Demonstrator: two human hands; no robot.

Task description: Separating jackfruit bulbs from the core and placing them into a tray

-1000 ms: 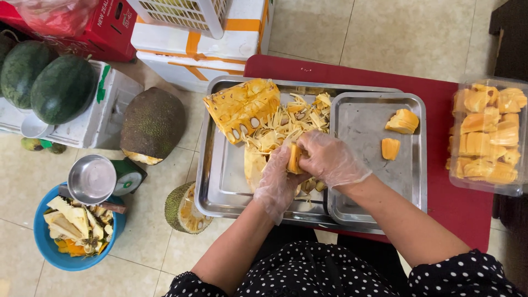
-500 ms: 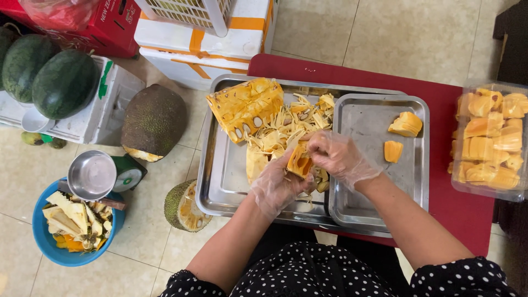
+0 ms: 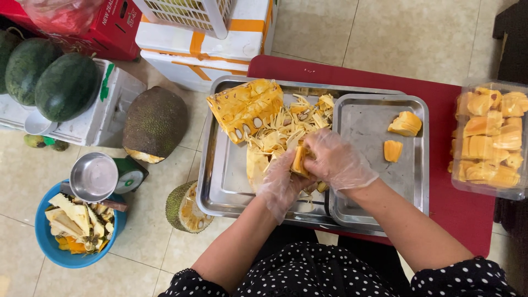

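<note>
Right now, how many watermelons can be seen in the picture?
3. One watermelon lies on the white box at upper left, a second beside it to the left, a third cut by the left edge. More may lie out of view.

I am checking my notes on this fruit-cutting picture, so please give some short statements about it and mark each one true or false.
1. Both the left hand and the right hand wear thin clear plastic gloves. True.
2. The hands hold an orange-yellow jackfruit pod between them. True.
3. The smaller steel tray holds no fruit. False: two orange pod pieces lie in it.
4. The clear plastic box of orange pods stands on the floor. False: it stands on the red table.
5. The blue round bowl of fruit scraps stands on the tiled floor. True.
</note>
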